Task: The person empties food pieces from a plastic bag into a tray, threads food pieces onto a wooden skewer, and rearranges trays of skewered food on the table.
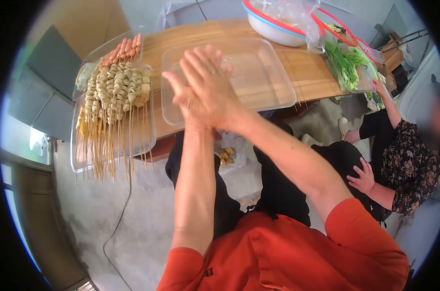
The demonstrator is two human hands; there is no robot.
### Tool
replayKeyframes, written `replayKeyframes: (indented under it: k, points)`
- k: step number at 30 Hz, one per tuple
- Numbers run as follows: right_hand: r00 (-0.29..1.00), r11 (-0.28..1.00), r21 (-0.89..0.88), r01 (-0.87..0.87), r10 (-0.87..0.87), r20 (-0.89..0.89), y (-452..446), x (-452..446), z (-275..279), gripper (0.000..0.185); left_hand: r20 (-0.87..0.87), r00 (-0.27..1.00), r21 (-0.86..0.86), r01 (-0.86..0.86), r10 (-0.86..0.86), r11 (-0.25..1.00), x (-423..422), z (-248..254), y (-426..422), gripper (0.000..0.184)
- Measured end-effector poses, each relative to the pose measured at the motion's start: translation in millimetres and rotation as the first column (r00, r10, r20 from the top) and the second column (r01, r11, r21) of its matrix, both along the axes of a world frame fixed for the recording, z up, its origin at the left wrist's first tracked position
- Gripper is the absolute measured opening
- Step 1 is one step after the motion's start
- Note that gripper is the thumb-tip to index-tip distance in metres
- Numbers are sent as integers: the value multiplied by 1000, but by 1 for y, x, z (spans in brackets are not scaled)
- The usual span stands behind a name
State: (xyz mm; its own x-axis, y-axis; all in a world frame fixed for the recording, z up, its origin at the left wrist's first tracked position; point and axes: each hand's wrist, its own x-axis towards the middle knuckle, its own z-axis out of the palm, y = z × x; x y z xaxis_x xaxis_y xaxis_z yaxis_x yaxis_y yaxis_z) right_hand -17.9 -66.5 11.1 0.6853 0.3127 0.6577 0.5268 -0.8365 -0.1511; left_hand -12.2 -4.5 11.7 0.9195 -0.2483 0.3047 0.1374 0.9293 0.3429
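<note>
My two hands are pressed palm against palm above the near side of a clear plastic tray. My right hand [211, 87] lies over my left hand [184, 98] and covers much of it. The fingers of both are stretched out, and no object shows between them. Under them the shallow tray [273, 72] stands on the wooden table. Left of my hands, skewers of coiled, pale food [114, 87] lie in another clear tray [151, 138], their bamboo sticks [106, 150] pointing toward me.
Pink sausage skewers [128, 47] lie at the far left. A red-rimmed basin [278, 26] with plastic bags stands at the back. Leafy greens [343, 65] fill a box at the right, where a person in a floral top [409, 160] sits. A bag of brown pieces [226, 156] is below the table [312, 72].
</note>
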Motion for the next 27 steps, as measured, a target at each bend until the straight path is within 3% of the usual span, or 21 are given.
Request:
replayKeyframes:
  k: [2, 3, 5, 7, 11, 13, 14, 16, 17, 19, 20, 21, 22, 23, 24, 25, 26, 27]
  points:
    - [994, 996, 22, -92, 90, 62, 12, -36, -5, 95, 119, 993, -21, 7, -5, 1000, 7, -2, 8, 89]
    - [995, 996, 26, -88, 87, 58, 18, -55, -9, 95, 220, 974, -51, -43, 53, 998, 16, -4, 11, 89]
    - [976, 976, 102, -192, 201, -87, 27, -84, -12, 97, 141, 988, -97, -46, 59, 994, 22, -1, 14, 90]
    - [976, 977, 75, -199, 205, -77, 23, -77, -5, 97, 86, 996, -193, 9, 8, 981, 28, -2, 14, 89]
    - [993, 992, 26, -120, 119, 22, 13, -34, 13, 91, 214, 977, -39, -18, 25, 999, 7, 0, -1, 87]
    - [988, 992, 73, -106, 97, 123, 9, -8, 14, 79, 324, 907, -321, 374, -271, 870, -1, 0, -3, 78]
    - [987, 992, 70, -106, 96, 127, 3, 4, 15, 79, 329, 905, -321, 377, -271, 869, -3, 3, -4, 78]
    - [993, 999, -34, -18, 22, 113, -10, 28, 20, 70, 33, 993, 2, 109, -109, 994, -5, 9, -4, 79]
    - [992, 999, -33, -20, 24, 122, -21, 38, 21, 70, -44, 975, -63, 215, -218, 975, -4, 2, -5, 81]
    - [952, 962, -252, 105, -24, 304, -50, 48, 25, 60, -8, 963, -98, 266, -268, 959, -6, 5, -9, 83]
    - [952, 962, -255, 101, -18, 307, -56, 52, 24, 60, 21, 947, -136, 320, -320, 938, -6, 7, -11, 85]
    - [994, 966, 251, 59, -80, 75, -59, 51, 27, 58, 42, 945, -154, 326, -324, 933, -6, 9, -12, 88]
    - [988, 717, 687, 122, -18, -156, -65, 51, 31, 57, 48, 944, -157, 329, -326, 931, -6, 12, -13, 88]
    - [988, 720, 684, 120, -21, -152, -73, 48, 33, 57, 69, 931, -229, 365, -359, 902, -8, 16, -13, 86]
    - [930, 278, 958, 74, 327, -167, -75, 37, 39, 56, 92, 918, -300, 395, -386, 868, -9, 18, -13, 85]
    - [793, -234, 956, 178, 609, 1, -73, 28, 41, 56, 92, 921, -305, 388, -379, 870, -7, 16, -15, 85]
    - [788, -229, 956, 181, 615, -2, -68, 20, 37, 56, 75, 913, -374, 398, -400, 838, -4, 12, -19, 78]
    - [661, -223, 954, 201, 749, 36, -63, 10, 31, 56, 58, 903, -440, 405, -425, 801, -5, 11, -22, 72]
